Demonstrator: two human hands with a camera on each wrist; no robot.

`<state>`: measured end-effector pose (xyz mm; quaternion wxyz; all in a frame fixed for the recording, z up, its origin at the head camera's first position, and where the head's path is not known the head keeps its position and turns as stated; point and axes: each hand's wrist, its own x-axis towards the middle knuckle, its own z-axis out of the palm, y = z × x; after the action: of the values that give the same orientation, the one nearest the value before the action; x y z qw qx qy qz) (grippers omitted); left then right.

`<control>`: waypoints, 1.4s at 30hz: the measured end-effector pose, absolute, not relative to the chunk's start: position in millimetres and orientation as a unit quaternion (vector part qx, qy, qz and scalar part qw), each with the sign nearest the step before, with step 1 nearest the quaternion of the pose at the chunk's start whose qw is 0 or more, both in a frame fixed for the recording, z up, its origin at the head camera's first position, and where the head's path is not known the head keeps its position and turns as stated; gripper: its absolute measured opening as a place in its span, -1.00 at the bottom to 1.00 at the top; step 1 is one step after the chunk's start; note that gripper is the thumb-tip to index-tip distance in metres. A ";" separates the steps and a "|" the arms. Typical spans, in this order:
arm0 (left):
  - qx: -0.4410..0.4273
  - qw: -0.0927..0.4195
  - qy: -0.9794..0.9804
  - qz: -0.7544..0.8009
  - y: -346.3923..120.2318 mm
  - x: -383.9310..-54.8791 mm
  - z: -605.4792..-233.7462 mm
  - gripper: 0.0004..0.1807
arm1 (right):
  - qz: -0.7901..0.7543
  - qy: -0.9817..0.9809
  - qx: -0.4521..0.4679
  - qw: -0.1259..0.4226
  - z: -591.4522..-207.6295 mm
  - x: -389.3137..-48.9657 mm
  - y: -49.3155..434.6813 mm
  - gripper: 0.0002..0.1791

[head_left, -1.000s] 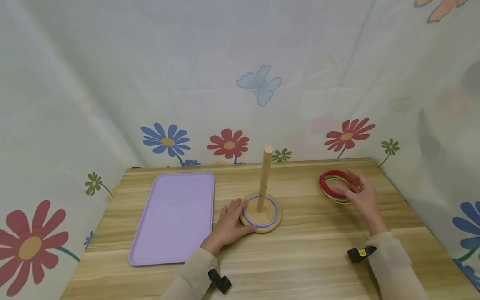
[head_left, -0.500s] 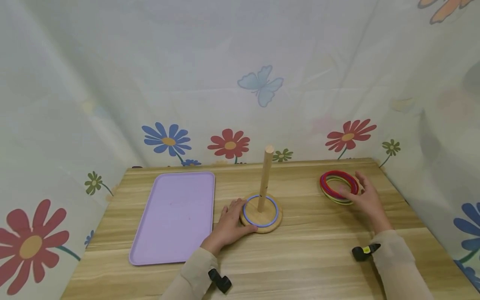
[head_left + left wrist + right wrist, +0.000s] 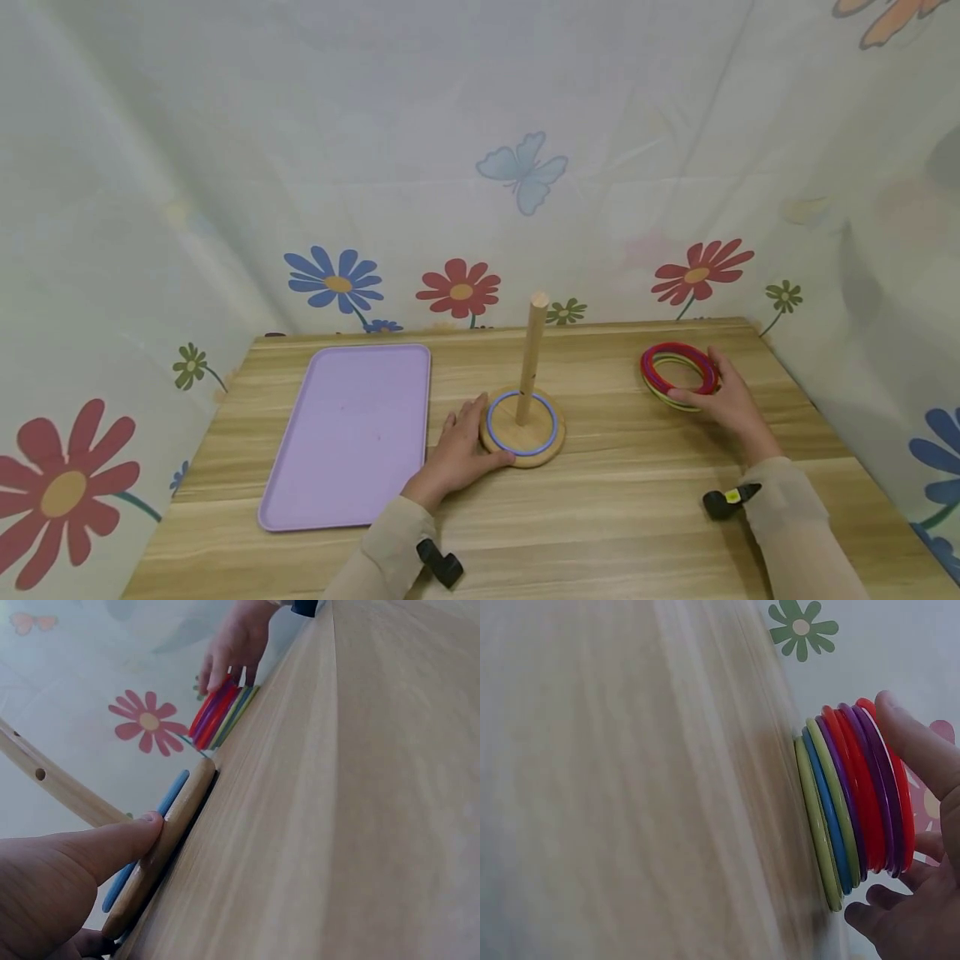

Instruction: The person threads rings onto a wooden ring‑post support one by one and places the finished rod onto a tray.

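Observation:
My left hand (image 3: 459, 446) holds the edge of a round wooden base (image 3: 528, 458), thumb at its near side and fingers along its left. A wooden peg (image 3: 531, 358) stands upright from that base. Around the peg, flat on the base, lies a blue ring (image 3: 556, 425). To the right, a stack of several rings (image 3: 678, 348) rests on the table, red on top, with purple, green and blue below. My right hand (image 3: 731, 408) spans the stack's right side, fingers spread. In the right wrist view its thumb (image 3: 911, 739) is at the top red ring (image 3: 901, 802), with fingers beside the opposite edge.
On the left of the wooden table (image 3: 600, 533) lies a shallow purple tray (image 3: 360, 433). Behind the table hangs a white flower-printed cloth (image 3: 420, 208). Both forearms wear beige sleeves with black wrist cameras.
My right hand has shifted slightly right, and its thumb has come from over the rings' opening to the near rim. My left hand, the base and the blue ring stay put.

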<state>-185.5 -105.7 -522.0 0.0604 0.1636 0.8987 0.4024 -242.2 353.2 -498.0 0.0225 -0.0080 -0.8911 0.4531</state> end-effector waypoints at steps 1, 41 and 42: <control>0.163 0.061 0.898 0.403 -105.7 -185.5 -522.4 0.22 | 0.452 -0.892 -0.008 0.021 -498.2 -242.6 353.5 0.34; 0.187 0.047 0.898 0.396 -107.0 -187.3 -525.5 0.20 | 0.445 -0.893 -0.031 0.054 -494.7 -236.4 349.8 0.32; 0.186 0.048 0.898 0.395 -106.9 -187.4 -525.2 0.20 | 0.446 -0.893 -0.030 0.054 -494.1 -236.0 349.6 0.32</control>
<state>-187.4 -106.9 -525.2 0.0480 0.1864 0.8981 0.3954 -236.0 349.6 -494.1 0.0545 -0.0302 -0.8930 0.4458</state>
